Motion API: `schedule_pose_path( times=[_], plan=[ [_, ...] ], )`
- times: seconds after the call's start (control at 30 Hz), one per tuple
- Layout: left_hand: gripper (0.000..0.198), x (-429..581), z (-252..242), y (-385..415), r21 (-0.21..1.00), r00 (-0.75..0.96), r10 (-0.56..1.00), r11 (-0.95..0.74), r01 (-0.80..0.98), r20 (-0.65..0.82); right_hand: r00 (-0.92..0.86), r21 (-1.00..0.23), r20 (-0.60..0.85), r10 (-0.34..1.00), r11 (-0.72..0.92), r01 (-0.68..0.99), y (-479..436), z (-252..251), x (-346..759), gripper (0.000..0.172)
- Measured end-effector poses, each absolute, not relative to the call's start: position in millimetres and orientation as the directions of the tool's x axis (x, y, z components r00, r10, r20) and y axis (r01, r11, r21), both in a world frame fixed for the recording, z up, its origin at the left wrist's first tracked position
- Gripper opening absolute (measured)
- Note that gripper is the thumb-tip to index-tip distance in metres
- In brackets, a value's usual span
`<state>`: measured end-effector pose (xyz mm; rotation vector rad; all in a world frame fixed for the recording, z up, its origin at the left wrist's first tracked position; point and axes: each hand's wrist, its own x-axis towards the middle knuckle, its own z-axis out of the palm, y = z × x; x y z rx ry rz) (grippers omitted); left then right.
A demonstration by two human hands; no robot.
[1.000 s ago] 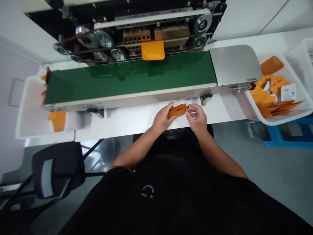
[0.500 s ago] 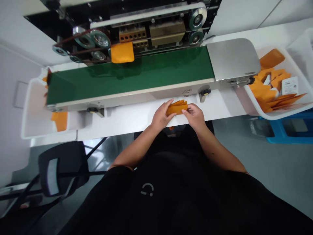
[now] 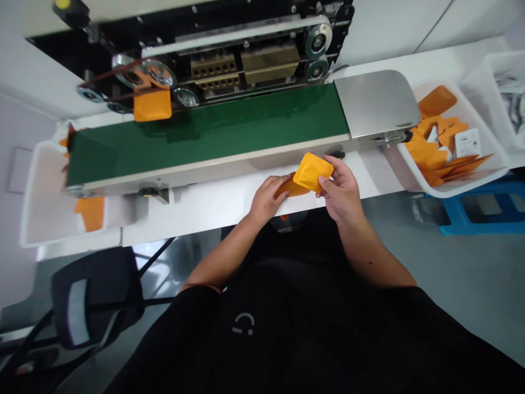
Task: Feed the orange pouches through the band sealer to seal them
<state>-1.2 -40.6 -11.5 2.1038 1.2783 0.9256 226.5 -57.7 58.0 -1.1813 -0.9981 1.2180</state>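
My right hand (image 3: 342, 191) pinches one orange pouch (image 3: 312, 172) and holds it flat, lifted just above the white table edge. My left hand (image 3: 266, 198) grips the stack of orange pouches (image 3: 289, 189) next to it, fingers curled round them. Both hands are in front of the green conveyor belt (image 3: 213, 134) of the sealing machine. Another orange pouch (image 3: 152, 105) rides along the machine's sealing head at the belt's far left.
A white bin (image 3: 453, 189) with several orange pouches sits right of the steel feed plate (image 3: 375, 104). A white tray (image 3: 45, 219) holding an orange pouch (image 3: 90, 212) stands at the belt's left end. A black chair (image 3: 90, 298) is at lower left, a blue stool (image 3: 479, 210) at right.
My right hand has pulled one pouch off the stack and raised it. The pouch on the sealing head has travelled left along the machine.
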Motion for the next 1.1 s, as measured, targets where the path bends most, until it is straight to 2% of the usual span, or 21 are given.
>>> schedule_pose_path(
  times=[0.17,0.3,0.4,0.47,0.67,0.83,1.0,1.1],
  plan=[
    [0.048,-1.7,-12.4,-40.7,0.705,0.325,0.893,-0.447,0.55,0.312,0.166,-0.983,0.015,0.986,0.045,-0.177,-46.9,100.4,235.1,0.036],
    [0.05,-0.9,-9.1,-41.5,0.723,0.33,0.892,-0.447,0.528,0.31,0.201,-0.979,0.126,0.971,0.154,-0.132,-19.8,134.4,250.2,0.034],
    [0.05,-0.3,-6.0,-42.5,0.725,0.332,0.895,-0.439,0.531,0.299,0.207,-0.959,0.149,0.967,0.193,-0.207,11.0,148.6,267.1,0.038],
    [0.049,-0.2,-4.9,-43.0,0.722,0.334,0.895,-0.437,0.536,0.295,0.217,-0.948,0.1,0.971,0.159,-0.277,35.0,151.1,281.2,0.039],
    [0.048,-0.8,-7.0,-42.0,0.72,0.333,0.898,-0.433,0.543,0.289,0.181,-0.933,-0.202,0.963,-0.133,-0.334,92.9,144.5,310.4,0.029],
    [0.049,-1.3,-8.5,-42.5,0.723,0.333,0.895,-0.44,0.533,0.299,0.236,-0.936,-0.236,0.943,-0.156,-0.316,104.3,152.7,294.0,0.013],
    [0.05,-1.6,-9.5,-43.4,0.724,0.33,0.894,-0.44,0.531,0.302,0.298,-0.94,-0.289,0.91,-0.21,-0.27,115.8,163.4,274.6,0.021],
    [0.05,-1.4,-10.6,-43.3,0.724,0.327,0.898,-0.433,0.536,0.295,0.257,-0.939,-0.281,0.925,-0.209,-0.274,127.3,158.9,274.9,0.017]
  ],
)
